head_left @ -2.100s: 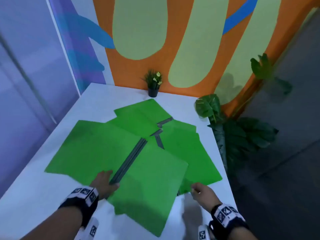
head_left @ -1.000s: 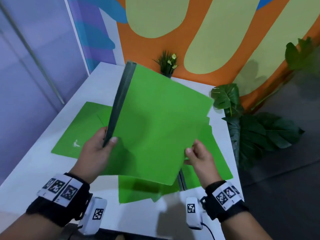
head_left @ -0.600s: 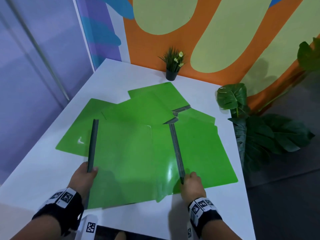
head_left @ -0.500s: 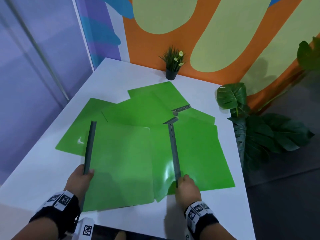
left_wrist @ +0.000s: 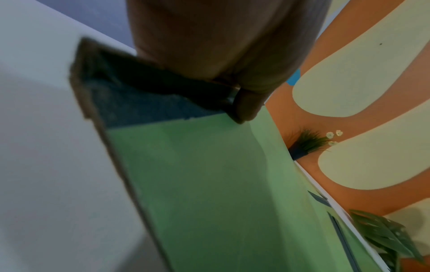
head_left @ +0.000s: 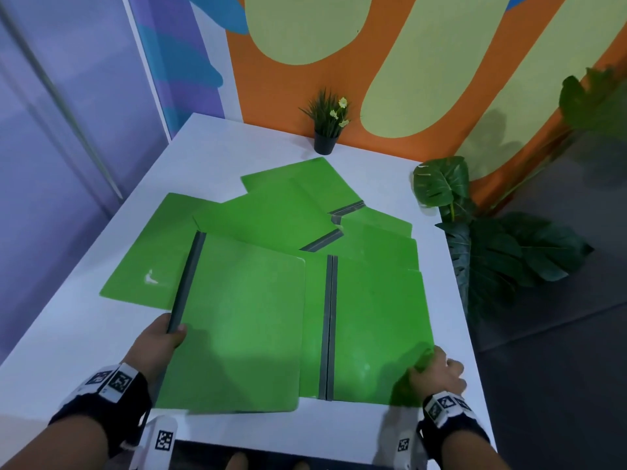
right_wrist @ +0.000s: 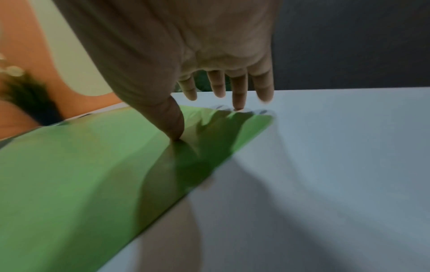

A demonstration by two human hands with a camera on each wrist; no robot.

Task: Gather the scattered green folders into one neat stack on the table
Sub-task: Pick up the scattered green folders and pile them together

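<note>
Several green folders with grey spines lie overlapping on the white table. The nearest left folder lies on top. My left hand pinches the near end of its grey spine, and in the left wrist view the thumb lies on that spine with the folder below. Beside it lies the right folder, spine upward. My right hand is at its near right corner. In the right wrist view the thumb presses on this folder while straight fingers touch the table.
A small potted plant stands at the table's far edge against the orange wall. A large leafy plant rises just beyond the right edge. More green folders fan out behind the two near ones.
My right hand has left the near end of the right folder's spine and moved right to that folder's near right corner. The left hand still holds the left folder's spine.
</note>
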